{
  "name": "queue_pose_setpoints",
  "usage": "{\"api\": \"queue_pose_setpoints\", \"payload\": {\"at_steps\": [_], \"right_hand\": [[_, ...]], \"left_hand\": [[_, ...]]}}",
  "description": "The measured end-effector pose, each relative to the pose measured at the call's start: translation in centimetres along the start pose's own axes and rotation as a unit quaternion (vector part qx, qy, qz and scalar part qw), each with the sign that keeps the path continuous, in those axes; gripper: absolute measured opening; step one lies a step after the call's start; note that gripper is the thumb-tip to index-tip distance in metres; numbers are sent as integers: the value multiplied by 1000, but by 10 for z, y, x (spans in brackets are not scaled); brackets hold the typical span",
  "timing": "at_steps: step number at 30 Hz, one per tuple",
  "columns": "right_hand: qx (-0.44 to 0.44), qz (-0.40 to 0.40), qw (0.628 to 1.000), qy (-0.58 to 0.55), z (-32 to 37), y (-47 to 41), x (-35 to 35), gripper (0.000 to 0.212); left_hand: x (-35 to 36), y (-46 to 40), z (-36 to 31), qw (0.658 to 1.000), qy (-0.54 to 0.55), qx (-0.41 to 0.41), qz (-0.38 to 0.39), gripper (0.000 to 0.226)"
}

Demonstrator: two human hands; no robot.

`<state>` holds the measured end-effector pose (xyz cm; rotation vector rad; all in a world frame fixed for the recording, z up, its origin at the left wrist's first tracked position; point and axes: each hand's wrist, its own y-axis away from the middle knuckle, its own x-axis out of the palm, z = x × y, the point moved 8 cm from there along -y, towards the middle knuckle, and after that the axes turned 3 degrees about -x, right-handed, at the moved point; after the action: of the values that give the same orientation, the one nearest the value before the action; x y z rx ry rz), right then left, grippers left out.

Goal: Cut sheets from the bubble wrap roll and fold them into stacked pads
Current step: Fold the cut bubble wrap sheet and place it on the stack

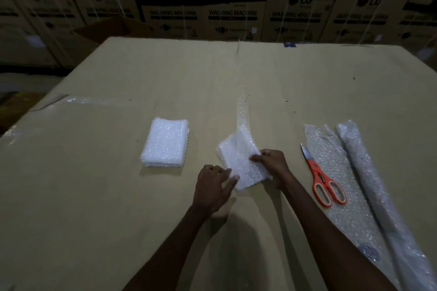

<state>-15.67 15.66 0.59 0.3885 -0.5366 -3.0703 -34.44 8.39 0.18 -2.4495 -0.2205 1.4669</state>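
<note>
Bubble wrap sheet (238,160) sits near the middle of the cardboard worktop (118,196), already folded into a thick packet at its near end, with a thin single-layer tail (243,113) running away from the person. It looks like the folding step is partway done — the tail has yet to be turned over onto the packet.

What could go wrong: the packet is springy, so if either hand eases off before the last fold is pressed down, the layers may open again and the pad will come out loose or crooked. The tail seems narrow and a little bunched; folded as it lies, it could land off-square and leave the pad lopsided beside the neat stack of finished pads (165,143), which lies well apart to the left. The scissors (325,181) lie on a flat length of wrap (331,168) next to the roll (378,184) on the right, blades pointing away; a careless reach of the right arm could knock them.

The left hand (214,190) lies at the packet's near-left corner, its fingers (228,183) fairly straight with the thumb touching the edge, seemingly pressing rather than gripping. The right hand (272,164) is at the right side, its fingers curled and narrowed to pinch the top layer near the fold. How firmly either one bears down I cannot tell in this dim light.
</note>
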Motion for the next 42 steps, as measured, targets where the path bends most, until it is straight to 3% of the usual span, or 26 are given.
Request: {"api": "queue_pose_setpoints", "payload": {"at_steps": [2,4,7,9,10,12,15,20,24,32,36,42], "right_hand": [[-13,7,999,-46,12,9,0,7],[-21,20,996,-86,19,19,2,8],[-27,52,984,-170,29,36,3,18],[-27,63,978,-199,33,42,1,21],[-27,64,975,-212,33,43,0,22],[-26,58,970,-236,34,45,-4,23],[-29,39,975,-216,35,49,-4,15],[-6,76,989,-128,36,51,39,27],[3,90,986,-138,51,42,90,27],[27,78,984,-157,82,8,180,24],[38,72,987,-135,85,-6,209,16],[20,35,997,-72,80,-19,218,22]], "left_hand": [[-14,-3,6,990,97,-106,-13,51],[-20,-3,16,944,237,-226,-28,54],[-5,-7,13,803,482,-349,19,85],[3,-12,-1,709,603,-359,75,81],[0,-14,-10,681,642,-339,93,71],[-10,-18,-16,681,652,-318,96,54],[-23,-21,-5,708,626,-322,60,38],[-52,-29,46,771,548,-316,70,26],[-79,-43,94,809,493,-305,91,26],[-122,-76,191,797,495,-339,71,21],[-128,-87,228,813,463,-350,51,19],[-116,-93,260,843,397,-361,36,30]]}}
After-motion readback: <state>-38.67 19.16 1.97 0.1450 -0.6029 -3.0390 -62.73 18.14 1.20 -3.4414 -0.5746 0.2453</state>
